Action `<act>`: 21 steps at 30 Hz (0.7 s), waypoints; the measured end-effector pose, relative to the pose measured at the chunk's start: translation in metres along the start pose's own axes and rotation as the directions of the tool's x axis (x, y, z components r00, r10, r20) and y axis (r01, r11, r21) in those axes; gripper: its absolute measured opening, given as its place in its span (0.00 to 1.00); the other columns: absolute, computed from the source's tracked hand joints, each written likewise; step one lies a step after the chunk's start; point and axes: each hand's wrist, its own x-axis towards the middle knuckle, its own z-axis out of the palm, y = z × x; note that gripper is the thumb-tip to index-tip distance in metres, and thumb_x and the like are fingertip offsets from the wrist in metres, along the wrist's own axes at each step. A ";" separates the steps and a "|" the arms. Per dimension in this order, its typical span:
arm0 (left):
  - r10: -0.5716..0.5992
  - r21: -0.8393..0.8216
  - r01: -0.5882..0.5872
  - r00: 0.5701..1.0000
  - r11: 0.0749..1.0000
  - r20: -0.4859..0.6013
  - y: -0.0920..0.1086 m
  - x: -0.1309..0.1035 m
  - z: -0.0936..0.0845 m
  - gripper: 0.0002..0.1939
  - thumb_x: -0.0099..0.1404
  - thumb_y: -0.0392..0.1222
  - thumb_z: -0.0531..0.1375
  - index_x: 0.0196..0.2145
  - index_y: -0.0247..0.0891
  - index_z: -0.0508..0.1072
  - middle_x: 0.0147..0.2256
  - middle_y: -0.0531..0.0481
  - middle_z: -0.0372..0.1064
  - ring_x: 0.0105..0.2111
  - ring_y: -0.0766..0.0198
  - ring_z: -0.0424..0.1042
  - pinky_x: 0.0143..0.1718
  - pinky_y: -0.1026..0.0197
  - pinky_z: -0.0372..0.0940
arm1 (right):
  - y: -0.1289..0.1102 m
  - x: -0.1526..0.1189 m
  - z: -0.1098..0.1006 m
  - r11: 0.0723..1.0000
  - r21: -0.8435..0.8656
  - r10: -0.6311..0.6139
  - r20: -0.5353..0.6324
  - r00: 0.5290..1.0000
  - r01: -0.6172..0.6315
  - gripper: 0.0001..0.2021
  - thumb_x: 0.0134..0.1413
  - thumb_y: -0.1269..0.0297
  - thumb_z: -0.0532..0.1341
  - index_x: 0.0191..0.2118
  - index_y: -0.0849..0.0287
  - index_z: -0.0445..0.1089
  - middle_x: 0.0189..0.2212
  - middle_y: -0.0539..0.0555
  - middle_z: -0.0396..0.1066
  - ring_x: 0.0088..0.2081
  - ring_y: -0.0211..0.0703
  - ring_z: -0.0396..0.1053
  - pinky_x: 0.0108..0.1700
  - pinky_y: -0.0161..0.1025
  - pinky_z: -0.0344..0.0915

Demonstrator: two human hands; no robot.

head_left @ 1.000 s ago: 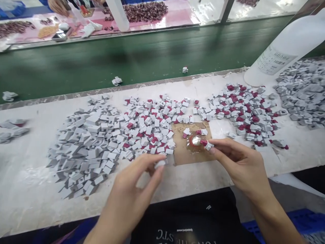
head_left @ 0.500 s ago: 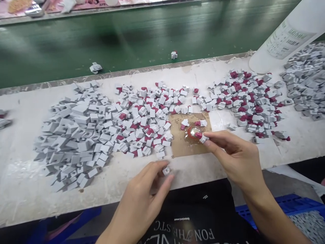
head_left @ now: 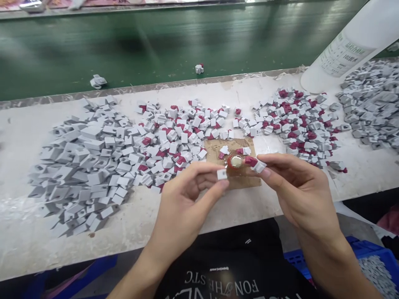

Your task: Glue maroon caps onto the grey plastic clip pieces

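Observation:
Between thumb and forefinger, my left hand (head_left: 190, 199) pinches a small light-grey plastic block (head_left: 222, 174) with a hole in its face. My right hand (head_left: 299, 187) grips a grey-and-maroon plastic piece (head_left: 255, 164), its maroon end pointing left toward the block; a gap separates the two. Behind them lies a brown cardboard sheet (head_left: 215, 145), wet in places. On it sits a small round cap (head_left: 235, 161) with shiny clear liquid in and around it. Two more grey-and-maroon pieces, one on the left (head_left: 223, 152) and one on the right (head_left: 243, 151), rest beside the cap.
A heap of grey blocks (head_left: 81, 166) covers the left of the white table (head_left: 149, 216). Mixed grey-and-maroon parts (head_left: 302, 120) are piled right of centre. A white bottle (head_left: 339, 54) stands at the back right, before a green belt (head_left: 140, 50). A blue crate (head_left: 358, 245) is below right.
My left hand has lifted its block and moved right and up, over the cardboard's near edge. My right hand has drawn its piece slightly right, away from the cap.

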 end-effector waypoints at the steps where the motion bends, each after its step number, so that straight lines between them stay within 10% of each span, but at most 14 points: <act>1: -0.011 -0.059 0.012 1.000 0.998 0.015 0.002 0.009 0.004 0.07 0.76 0.36 0.76 0.49 0.46 0.89 0.43 0.53 0.88 0.39 0.66 0.87 0.44 0.69 0.84 | -0.001 0.001 0.000 0.999 0.046 0.016 0.023 1.000 -0.017 0.10 0.72 0.63 0.79 0.52 0.37 0.91 0.50 0.46 0.92 0.52 0.47 0.91 0.55 0.40 0.89; 21: -0.048 -0.173 0.076 0.986 0.982 0.159 0.018 0.025 0.005 0.05 0.75 0.39 0.76 0.47 0.45 0.90 0.44 0.48 0.88 0.44 0.54 0.91 0.48 0.56 0.88 | -0.033 0.014 0.014 0.998 -0.054 -0.015 0.178 0.984 0.025 0.12 0.70 0.69 0.78 0.49 0.40 0.93 0.45 0.49 0.91 0.46 0.43 0.89 0.47 0.36 0.87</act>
